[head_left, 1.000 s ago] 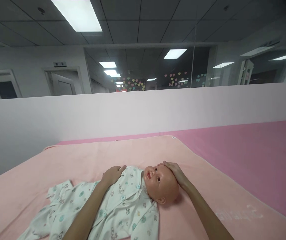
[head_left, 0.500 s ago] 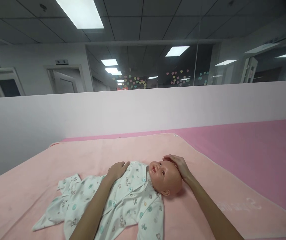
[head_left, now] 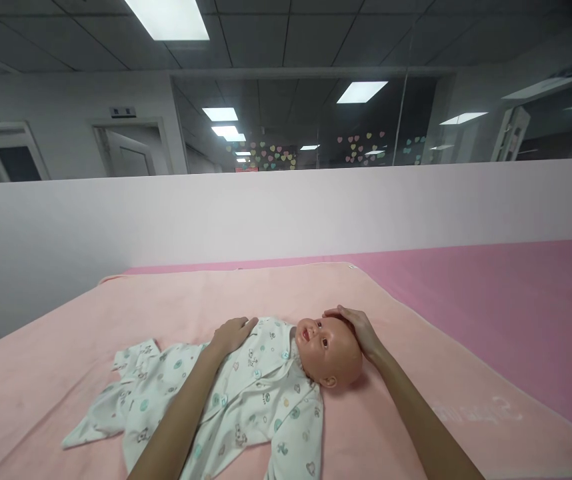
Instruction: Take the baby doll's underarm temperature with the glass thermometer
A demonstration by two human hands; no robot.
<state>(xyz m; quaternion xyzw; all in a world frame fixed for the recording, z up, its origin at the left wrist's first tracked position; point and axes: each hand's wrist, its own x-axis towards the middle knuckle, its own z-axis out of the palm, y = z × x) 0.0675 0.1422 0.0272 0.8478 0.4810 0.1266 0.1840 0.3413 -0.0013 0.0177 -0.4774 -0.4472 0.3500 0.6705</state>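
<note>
A baby doll [head_left: 329, 353] lies on its back across a peach blanket [head_left: 396, 413], its head to the right. It wears a white sleepsuit [head_left: 261, 393] printed with small green and brown figures. My left hand [head_left: 233, 335] rests flat on the far side of the doll's torso, its fingers stretched out on the cloth. My right hand [head_left: 359, 328] lies over the top of the doll's head, fingers extended along the crown and forehead. The doll's hands and feet are hidden in the sleepsuit or out of sight.
Beneath the blanket is a pink surface [head_left: 531, 300], showing at the right and along the back. A low white wall [head_left: 286, 213] stands behind it. Beyond are glass panes with heart-shaped stickers [head_left: 276, 159] and a doorway [head_left: 131, 155] at the left.
The view has tilted down slightly, so the doll and wall shift a little in the picture. Both hands keep their places on the doll's torso and head.
</note>
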